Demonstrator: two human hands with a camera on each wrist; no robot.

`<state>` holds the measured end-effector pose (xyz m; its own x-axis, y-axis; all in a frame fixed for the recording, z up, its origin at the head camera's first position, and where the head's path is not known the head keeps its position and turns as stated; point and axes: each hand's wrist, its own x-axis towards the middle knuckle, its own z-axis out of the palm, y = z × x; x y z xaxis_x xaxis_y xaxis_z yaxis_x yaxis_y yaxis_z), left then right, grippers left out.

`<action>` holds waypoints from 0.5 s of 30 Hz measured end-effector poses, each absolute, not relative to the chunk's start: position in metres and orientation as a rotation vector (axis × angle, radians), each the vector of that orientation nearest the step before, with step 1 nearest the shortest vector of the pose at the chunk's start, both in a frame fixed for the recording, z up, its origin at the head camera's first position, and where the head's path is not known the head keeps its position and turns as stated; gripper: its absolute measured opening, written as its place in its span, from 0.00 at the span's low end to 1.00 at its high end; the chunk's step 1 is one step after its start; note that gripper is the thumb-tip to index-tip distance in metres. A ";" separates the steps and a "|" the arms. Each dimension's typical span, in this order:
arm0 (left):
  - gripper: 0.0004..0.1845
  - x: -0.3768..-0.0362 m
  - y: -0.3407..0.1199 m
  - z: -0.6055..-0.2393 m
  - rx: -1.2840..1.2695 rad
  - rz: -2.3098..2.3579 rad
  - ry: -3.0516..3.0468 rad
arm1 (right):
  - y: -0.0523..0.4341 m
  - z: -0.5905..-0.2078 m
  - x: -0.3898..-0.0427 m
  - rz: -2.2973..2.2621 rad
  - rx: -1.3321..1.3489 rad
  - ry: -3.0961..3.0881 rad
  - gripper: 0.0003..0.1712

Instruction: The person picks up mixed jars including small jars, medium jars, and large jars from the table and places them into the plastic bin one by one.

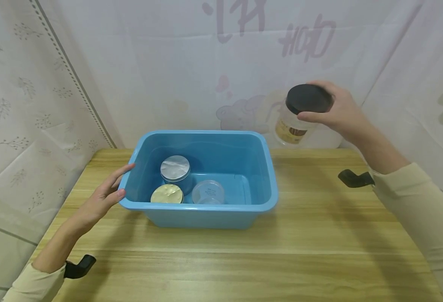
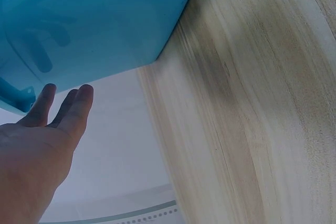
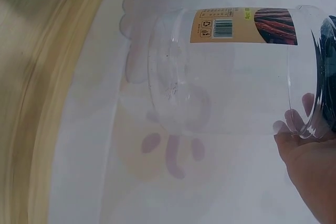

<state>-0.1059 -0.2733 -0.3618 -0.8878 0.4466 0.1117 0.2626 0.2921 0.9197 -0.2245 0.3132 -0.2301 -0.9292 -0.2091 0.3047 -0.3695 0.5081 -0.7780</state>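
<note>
My right hand (image 1: 336,109) grips a clear plastic jar (image 1: 290,129) by its black lid (image 1: 308,98), holding it in the air right of the tub and above the table's back edge. In the right wrist view the jar (image 3: 236,82) looks see-through, with a printed label (image 3: 244,25) on its side. At the left end of the blue tub (image 1: 214,208), my left hand (image 1: 100,201) touches the rim with fingers extended. Inside the tub are a silver-topped container (image 1: 175,167), a gold-topped one (image 1: 167,194) and a clear-lidded one (image 1: 208,193).
The tub stands on a wood-grain table (image 1: 221,264). Pale printed cloth (image 1: 161,75) hangs behind the table and along both sides. A black wrist mount (image 1: 79,266) sticks out from the left sleeve, and a similar mount (image 1: 355,178) from the right.
</note>
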 end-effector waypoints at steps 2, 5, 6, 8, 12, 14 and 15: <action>0.33 -0.106 -0.273 -0.362 0.660 1.645 2.386 | 0.311 -0.229 -0.224 1.408 0.509 -2.576 0.44; 0.33 -0.106 -0.274 -0.362 0.656 1.640 2.384 | 0.308 -0.228 -0.223 1.432 0.522 -2.569 0.44; 0.33 -0.106 -0.274 -0.362 0.656 1.639 2.381 | 0.308 -0.228 -0.223 1.449 0.528 -2.562 0.43; 0.33 -0.106 -0.273 -0.361 0.649 1.634 2.382 | 0.306 -0.228 -0.223 1.472 0.542 -2.545 0.43; 0.33 -0.105 -0.273 -0.361 0.652 1.642 2.377 | 0.304 -0.226 -0.223 1.507 0.569 -2.512 0.42; 0.33 -0.105 -0.273 -0.361 0.645 1.643 2.380 | 0.303 -0.225 -0.224 1.509 0.574 -2.504 0.42; 0.33 -0.105 -0.273 -0.361 0.646 1.647 2.377 | 0.302 -0.225 -0.224 1.513 0.572 -2.502 0.42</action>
